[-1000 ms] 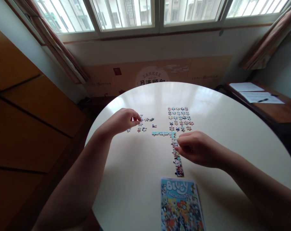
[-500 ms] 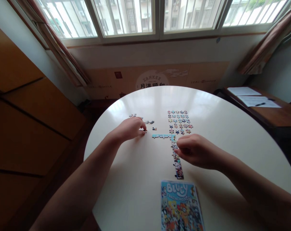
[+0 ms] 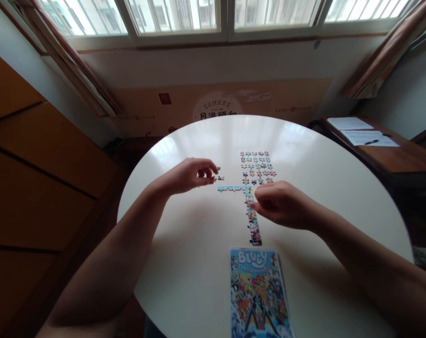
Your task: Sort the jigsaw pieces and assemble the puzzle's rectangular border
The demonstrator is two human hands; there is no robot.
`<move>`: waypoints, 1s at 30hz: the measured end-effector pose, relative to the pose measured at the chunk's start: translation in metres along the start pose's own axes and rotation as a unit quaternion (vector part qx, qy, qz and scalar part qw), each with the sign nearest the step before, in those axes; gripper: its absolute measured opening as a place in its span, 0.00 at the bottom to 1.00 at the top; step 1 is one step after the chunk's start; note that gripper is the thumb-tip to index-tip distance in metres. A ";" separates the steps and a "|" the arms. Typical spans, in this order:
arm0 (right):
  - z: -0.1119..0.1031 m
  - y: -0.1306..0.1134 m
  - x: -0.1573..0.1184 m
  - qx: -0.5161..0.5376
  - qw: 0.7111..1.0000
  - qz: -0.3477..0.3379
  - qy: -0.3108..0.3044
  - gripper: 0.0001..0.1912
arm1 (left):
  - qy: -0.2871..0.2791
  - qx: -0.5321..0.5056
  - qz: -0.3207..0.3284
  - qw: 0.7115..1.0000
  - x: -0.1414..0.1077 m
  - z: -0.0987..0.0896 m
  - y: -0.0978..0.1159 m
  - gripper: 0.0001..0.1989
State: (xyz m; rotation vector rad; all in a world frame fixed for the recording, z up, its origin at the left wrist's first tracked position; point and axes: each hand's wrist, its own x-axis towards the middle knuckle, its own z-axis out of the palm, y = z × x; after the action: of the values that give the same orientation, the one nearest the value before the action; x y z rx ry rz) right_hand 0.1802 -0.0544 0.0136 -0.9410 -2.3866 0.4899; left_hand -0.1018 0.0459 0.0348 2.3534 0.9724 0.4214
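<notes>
Left hand point(image 3: 192, 176) had shifted rightward near mid-frame, by loose puzzle pieces point(image 3: 220, 178); right hand point(image 3: 280, 204) curled at the joined strip point(image 3: 254, 227). Whether either's fingers point(image 3: 208, 163) gripped anything, I couldn't tell.

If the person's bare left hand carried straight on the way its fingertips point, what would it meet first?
The left hand would probably meet the small, loose, multicoloured jigsaw piece just ahead of it on the glossy white table; the hand's height is unclear, so it might pass above.

Bare hands point(image 3: 191, 176), bare forearms point(image 3: 131, 244), some dark blue cloth point(image 3: 152, 329)
</notes>
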 end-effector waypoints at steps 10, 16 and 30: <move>-0.012 0.003 0.000 0.007 0.996 0.014 -0.085 0.18 | -0.023 -0.121 0.046 0.991 0.007 0.027 0.022 0.08; -0.024 -0.003 -0.003 0.020 0.982 -0.006 -0.185 0.04 | -0.110 -0.016 0.073 0.991 0.003 0.026 0.028 0.02; -0.023 -0.019 -0.009 -0.028 0.970 0.047 -0.238 0.12 | -0.176 -0.085 0.010 0.981 -0.003 0.038 0.057 0.08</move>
State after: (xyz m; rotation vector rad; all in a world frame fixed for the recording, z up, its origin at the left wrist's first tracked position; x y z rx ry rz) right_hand 0.1892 -0.0708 0.0385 -1.0591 -2.8008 0.7608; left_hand -0.0545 -0.0037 0.0382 2.1860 0.7165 0.0840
